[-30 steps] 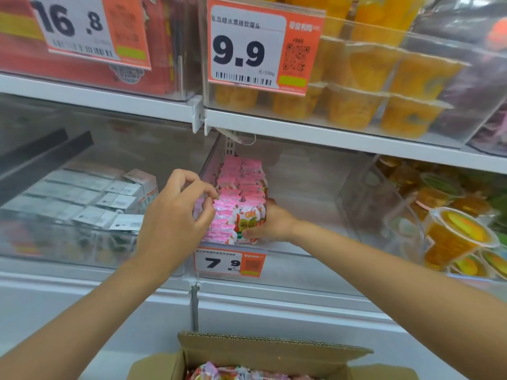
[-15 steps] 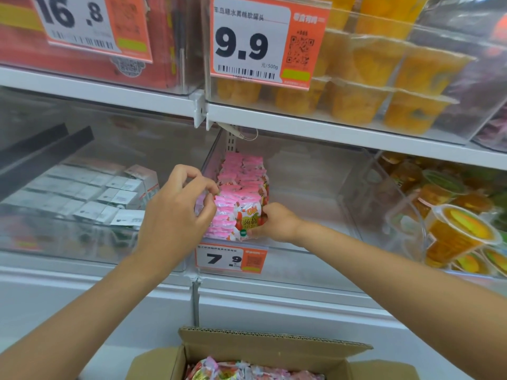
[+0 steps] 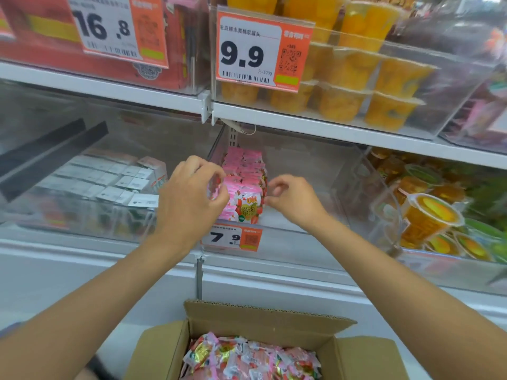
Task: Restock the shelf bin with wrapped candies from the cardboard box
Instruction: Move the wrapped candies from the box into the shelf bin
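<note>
While both hands sat at the shelf bin [image 3: 315, 165], the row of wrapped candies [image 3: 244, 182] stood packed against its left wall, with the front packet just behind the front rim. Left hand [image 3: 189, 198] was at the row's left edge, fingers curled narrow; couldn't tell if it pinched a packet. Right hand [image 3: 295, 200] was just beside the row's right edge, fingers curled in, nothing between them. Open floor ran from the row to the bin's right wall. Cardboard box [image 3: 263, 316] sat below, flaps open, loose candies [image 3: 247, 357] inside.
</note>
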The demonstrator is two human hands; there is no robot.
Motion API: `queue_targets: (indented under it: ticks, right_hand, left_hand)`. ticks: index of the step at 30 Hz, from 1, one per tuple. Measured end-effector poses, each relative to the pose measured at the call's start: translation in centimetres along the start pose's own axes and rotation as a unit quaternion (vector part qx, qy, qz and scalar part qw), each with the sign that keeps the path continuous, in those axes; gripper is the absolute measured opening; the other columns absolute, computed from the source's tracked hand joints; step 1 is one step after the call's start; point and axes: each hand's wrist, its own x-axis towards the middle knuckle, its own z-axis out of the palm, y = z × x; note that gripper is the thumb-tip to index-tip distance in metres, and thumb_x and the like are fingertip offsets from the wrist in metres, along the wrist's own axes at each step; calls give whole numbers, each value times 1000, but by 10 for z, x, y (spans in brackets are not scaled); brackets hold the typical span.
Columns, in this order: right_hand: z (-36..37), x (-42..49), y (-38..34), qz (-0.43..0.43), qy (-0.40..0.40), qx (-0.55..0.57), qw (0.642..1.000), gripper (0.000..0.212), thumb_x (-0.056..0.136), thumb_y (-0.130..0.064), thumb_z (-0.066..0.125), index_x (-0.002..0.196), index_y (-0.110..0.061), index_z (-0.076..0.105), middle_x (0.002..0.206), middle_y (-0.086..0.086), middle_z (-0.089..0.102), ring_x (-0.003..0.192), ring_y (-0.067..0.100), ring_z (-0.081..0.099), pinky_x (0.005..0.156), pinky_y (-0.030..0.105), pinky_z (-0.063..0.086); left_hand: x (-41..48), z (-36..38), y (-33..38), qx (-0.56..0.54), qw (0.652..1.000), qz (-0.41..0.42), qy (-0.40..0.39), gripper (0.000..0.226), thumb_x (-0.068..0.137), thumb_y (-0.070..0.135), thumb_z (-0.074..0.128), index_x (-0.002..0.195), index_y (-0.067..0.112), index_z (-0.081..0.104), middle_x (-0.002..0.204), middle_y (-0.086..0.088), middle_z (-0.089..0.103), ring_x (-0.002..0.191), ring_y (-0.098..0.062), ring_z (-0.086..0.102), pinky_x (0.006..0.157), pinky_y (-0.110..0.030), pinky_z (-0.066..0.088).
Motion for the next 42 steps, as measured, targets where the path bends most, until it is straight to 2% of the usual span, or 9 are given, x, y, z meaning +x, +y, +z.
queue_targets:
  ticks: [6,12,15,19,26,30,35,38,42]
  right_hand:
    - [17,-93,1,-108,82,96,986,14,79,-2,68,76,-14,62,61,-12,51,55,5,45,56,14,35]
    - [103,-195,126,70,-221,-15,973,15,89,-14,66,104,-15,65,88,-7,59,74,2,52,63,7,37]
    - [146,-235,187,150,-330,-34,932,35,93,-19,64,126,-8,58,111,4,58,98,18,56,83,25,44]
    - [201,-266,207,232,-394,-7,889,49,95,-23,61,142,-12,48,141,6,52,129,24,50,105,31,42]
    - [284,-297,188,282,-319,-5,905,47,89,-36,69,127,-10,61,118,8,66,102,22,64,85,30,51]
    - [294,-299,186,209,-286,-51,934,12,86,-12,65,87,-15,76,101,4,69,99,17,59,91,26,47]
    - [268,-284,184,213,-329,46,919,23,91,4,44,77,-11,54,81,0,53,72,13,47,71,34,43]
    - [235,-264,176,137,-361,47,921,23,93,6,42,82,-13,46,72,2,50,67,18,47,67,35,41]
    - [191,-240,147,97,-348,147,921,11,98,-13,56,89,-14,61,79,-2,64,68,4,58,69,21,46]
  left_hand:
    - [-67,2,37,-122,979,-65,-148,8,84,22,65,87,28,61,69,9,55,63,-6,48,61,-31,42]
    - [-213,23,-15,-131,870,-266,-393,9,89,16,68,86,24,63,77,5,62,69,-7,56,71,-31,46]
    - [-262,23,-41,-115,829,-340,-429,4,90,20,70,92,18,67,90,-3,68,81,-12,62,64,-6,40]
    - [-292,25,-61,-106,811,-393,-421,3,92,8,65,93,10,65,80,-1,62,69,-4,60,61,-2,40]
    - [-309,32,-81,-66,785,-407,-462,10,93,14,63,99,14,71,95,0,67,82,-3,57,60,-2,39]
    - [-306,35,-77,-57,784,-416,-457,13,96,16,59,103,16,69,98,4,66,82,-1,56,58,-3,38]
    - [-305,31,-72,-86,762,-441,-466,18,96,14,59,111,21,65,107,-1,67,82,-4,61,56,-5,39]
    - [-302,30,-63,-125,760,-382,-510,50,91,15,68,136,30,50,136,9,53,110,-9,57,78,-11,43]
    - [-299,33,-45,-232,656,-416,-586,67,87,11,74,145,20,42,136,3,53,102,-7,60,84,-16,50]
